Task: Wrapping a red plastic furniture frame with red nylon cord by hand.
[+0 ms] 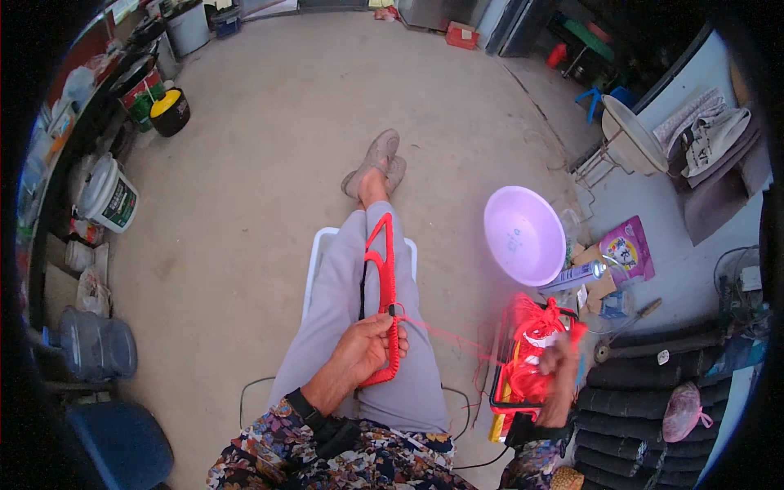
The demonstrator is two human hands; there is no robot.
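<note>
Floral top (400, 457) closest to view. L hand (371, 345) closed, gripping a red frame (389, 282) over the lap. Thin red strand (445, 333) runs from there twd R hand (559, 363), blurred above red cord (535, 325) in a black-rimmed basket (508, 405); can't tell its grip. Printed labels on purple pkt (630, 245) & white bucket (108, 192).

A lilac basin (531, 212) (small blue marks on its inner base) stands near a spray can (572, 278) and a purple packet (627, 249), while a yellow-topped black bucket (170, 118), a white bucket (109, 196) and a bluish water jug (98, 345) line the left side, and a pink bag (683, 413) rests against a dark stack (629, 402).
</note>
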